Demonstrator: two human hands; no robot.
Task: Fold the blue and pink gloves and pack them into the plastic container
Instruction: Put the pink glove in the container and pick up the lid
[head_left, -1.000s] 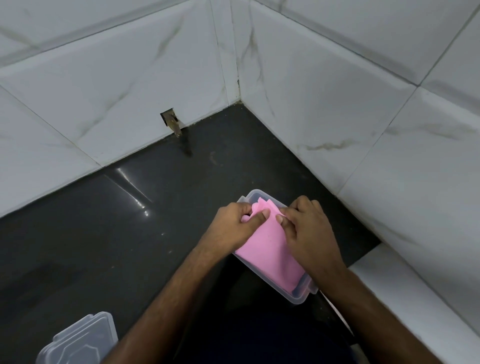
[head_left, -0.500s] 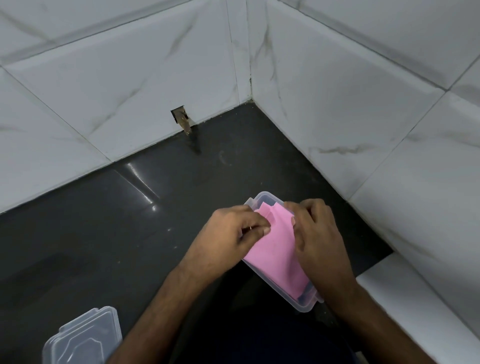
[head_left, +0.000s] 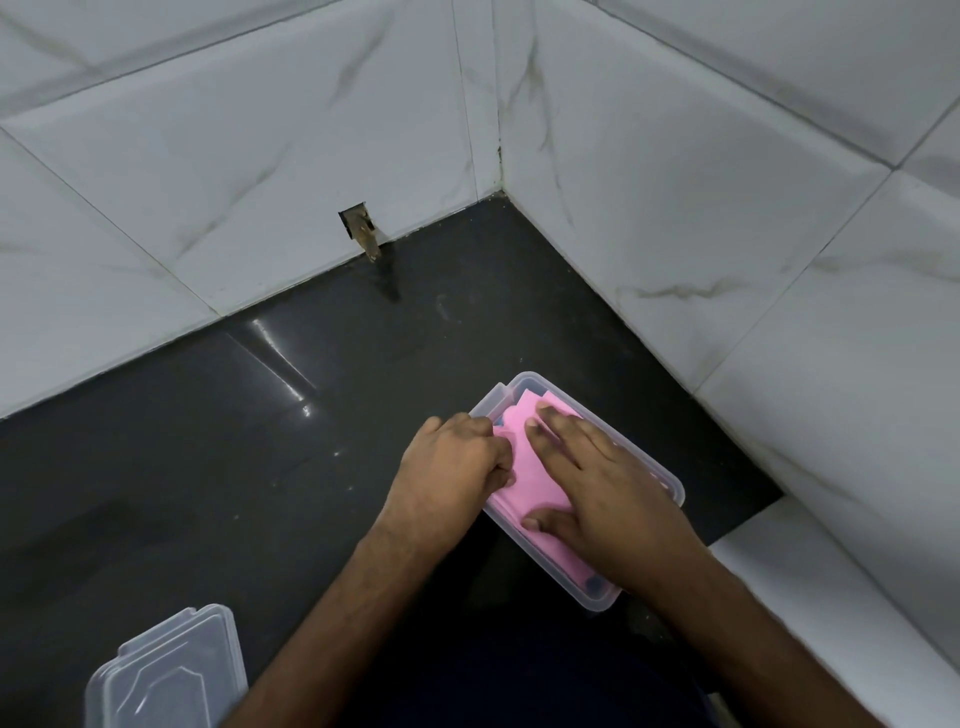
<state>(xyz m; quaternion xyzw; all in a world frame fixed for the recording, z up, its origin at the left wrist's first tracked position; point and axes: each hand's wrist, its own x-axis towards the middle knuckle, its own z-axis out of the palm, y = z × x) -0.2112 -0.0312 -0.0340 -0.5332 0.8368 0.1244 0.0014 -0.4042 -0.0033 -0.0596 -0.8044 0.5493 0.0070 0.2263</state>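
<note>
Right hand (head_left: 608, 483) now flat, fingers spread, pressing pink glove (head_left: 530, 457) into container (head_left: 670, 475) | left hand (head_left: 452, 462) curled, pinching glove edge beside it | blue glove (head_left: 595, 584) underneath | tip: press evenly, tuck corners | lid (head_left: 171, 670) near left forearm

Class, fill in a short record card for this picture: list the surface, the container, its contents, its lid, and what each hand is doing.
Surface: dark glossy countertop in a white-tiled corner
Container: clear rectangular plastic container, open
Contents: folded pink glove on top; blue glove peeking out beneath
Lid: clear plastic lid lying apart, at the near left
Left hand: curled at the pink glove's left edge
Right hand: flat, fingers spread, pressing the pink glove down
</note>
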